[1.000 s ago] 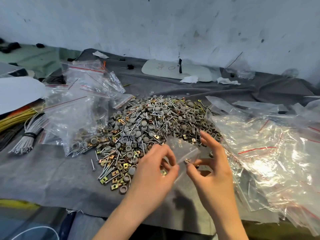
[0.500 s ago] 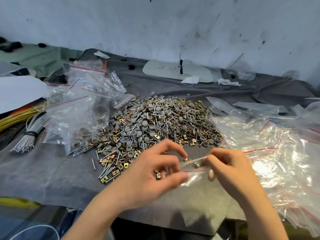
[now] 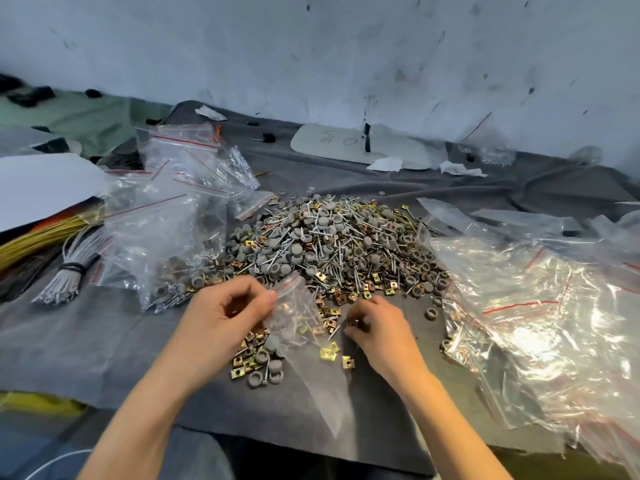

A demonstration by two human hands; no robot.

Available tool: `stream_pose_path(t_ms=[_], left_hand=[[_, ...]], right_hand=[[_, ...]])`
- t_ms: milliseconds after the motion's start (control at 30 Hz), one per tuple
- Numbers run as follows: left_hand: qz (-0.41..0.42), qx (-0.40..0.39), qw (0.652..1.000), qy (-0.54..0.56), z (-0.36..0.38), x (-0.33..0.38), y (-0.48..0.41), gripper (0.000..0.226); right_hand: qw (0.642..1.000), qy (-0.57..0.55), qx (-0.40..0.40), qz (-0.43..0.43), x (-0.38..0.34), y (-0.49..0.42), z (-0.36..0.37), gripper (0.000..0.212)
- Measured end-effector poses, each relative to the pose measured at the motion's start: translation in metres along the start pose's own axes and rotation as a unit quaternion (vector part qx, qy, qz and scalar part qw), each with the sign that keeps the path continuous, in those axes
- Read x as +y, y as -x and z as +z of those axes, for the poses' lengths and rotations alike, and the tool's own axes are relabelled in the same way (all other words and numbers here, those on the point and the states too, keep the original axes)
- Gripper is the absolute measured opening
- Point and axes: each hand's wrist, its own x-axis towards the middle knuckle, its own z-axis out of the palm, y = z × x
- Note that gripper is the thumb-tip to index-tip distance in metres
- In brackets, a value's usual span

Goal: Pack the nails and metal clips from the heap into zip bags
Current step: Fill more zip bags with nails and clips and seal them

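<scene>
Left grip: left hand (image 3: pixel 225 317) pinches the top edge of a clear zip bag (image 3: pixel 304 327) between thumb and curled fingers, just below its red seal strip.
Right grip: right hand (image 3: pixel 381 330) lies palm-down with fingers curled onto loose metal clips (image 3: pixel 347 362); whether it holds any cannot be told.
Zip bag: slants from the pinch toward 5 o'clock, with its lower end on the grey cloth (image 3: pixel 86 341). Small parts show through the film, but whether they are inside or beneath it cannot be told.
Heap: the heap (image 3: pixel 346 251) lies at 12 o'clock from the hands and mixes nails (image 3: pixel 313 233), brass-coloured clips and round grey caps (image 3: pixel 297 249). Its near edge lies just beside both hands.
Filled bags: the filled bags (image 3: pixel 162 244) are piled at 9 o'clock of the heap, touching it.
Empty bags: the empty bags (image 3: pixel 536 306) are stacked loosely at 3 o'clock of the heap.
Bundles: white ties (image 3: pixel 69 271) and yellow strands (image 3: pixel 31 237) lie farther out at 9 o'clock, beyond the filled bags.
Background: a white oval board (image 3: pixel 346 147) lies at 12 o'clock, against the marked wall (image 3: pixel 346 46).
</scene>
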Motion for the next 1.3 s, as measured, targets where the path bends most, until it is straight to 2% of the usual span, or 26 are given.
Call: stream_pose_path(t_ms=[67, 133, 167, 233, 267, 333, 400, 467, 567, 667, 900, 1067, 1300], left_hand=[[0.010, -0.020, 1.000, -0.013, 0.001, -0.002, 0.000, 0.023], [0.012, -0.036, 0.999, -0.030, 0.001, -0.006, 0.000, 0.008], [0.009, -0.038, 0.999, -0.035, 0.003, -0.008, 0.000, 0.009], [0.016, -0.042, 0.997, -0.056, 0.008, -0.012, -0.001, 0.033], [0.032, -0.042, 0.996, -0.077, 0.013, -0.011, -0.002, 0.038], [0.061, -0.046, 0.990, -0.117, 0.026, -0.007, -0.003, 0.031], [0.057, -0.052, 0.991, -0.110, 0.042, -0.002, -0.004, 0.015], [0.052, -0.045, 0.994, -0.089, 0.055, 0.003, -0.004, 0.010], [0.055, -0.046, 0.997, -0.027, 0.064, 0.007, -0.002, 0.023], [0.051, -0.056, 0.997, 0.024, 0.066, 0.012, 0.002, 0.031], [-0.015, -0.081, 0.992, 0.095, 0.063, 0.013, 0.001, 0.027], [-0.061, -0.130, 0.978, 0.152, 0.056, 0.012, -0.002, 0.007], [-0.080, -0.167, 0.965, 0.184, 0.053, 0.014, -0.002, 0.008]], right_hand=[[0.999, -0.034, 0.006, -0.003, 0.004, -0.001, 0.000, 0.017], [0.998, -0.068, 0.017, 0.006, 0.006, 0.001, -0.002, 0.018], [0.995, -0.094, 0.029, 0.017, 0.006, 0.003, -0.004, 0.016], [0.980, -0.184, 0.058, 0.042, 0.002, 0.007, -0.010, 0.012], [0.968, -0.235, 0.072, 0.044, -0.001, 0.009, -0.015, 0.012], [0.944, -0.317, 0.092, 0.011, -0.008, 0.014, -0.025, 0.019], [0.925, -0.362, 0.096, -0.058, -0.020, 0.023, -0.033, 0.023], [0.917, -0.363, 0.102, -0.130, -0.030, 0.031, -0.037, 0.023], [0.913, -0.341, 0.128, -0.182, -0.035, 0.038, -0.038, 0.022], [0.908, -0.349, 0.135, -0.190, -0.035, 0.041, -0.039, 0.023], [0.895, -0.404, 0.090, -0.167, -0.033, 0.044, -0.036, 0.029], [0.892, -0.422, 0.049, -0.157, -0.026, 0.043, -0.042, 0.026], [0.891, -0.427, 0.036, -0.149, -0.022, 0.044, -0.046, 0.025]])
